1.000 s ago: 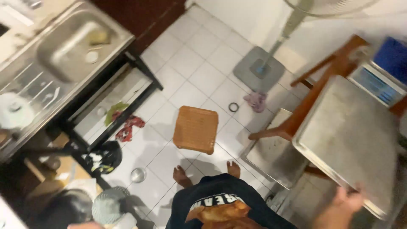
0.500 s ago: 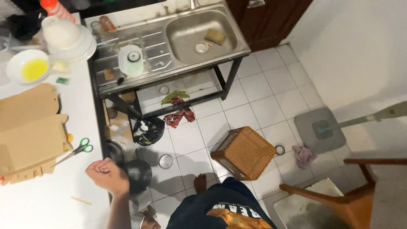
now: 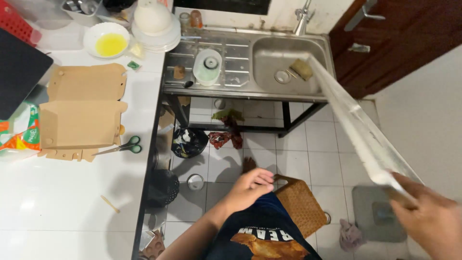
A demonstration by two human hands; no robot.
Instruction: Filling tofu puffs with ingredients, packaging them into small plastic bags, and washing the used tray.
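My right hand at the lower right is shut on one end of a long metal tray. I see the tray edge-on; it slants up and left, and its far end hangs over the steel sink basin. A sponge lies in that basin. My left hand is in the middle of the view, fingers loosely apart and holding nothing, above the tiled floor next to a woven stool.
A white counter on the left carries an opened cardboard box, green-handled scissors and a bowl of yellow liquid. Bags and rags lie under the sink stand. A dark door is at the top right, a fan base on the floor.
The view swung from the wooden table to the counter and sink. My right hand now holds the metal tray up toward the sink; my left hand moved rightward off the counter edge.
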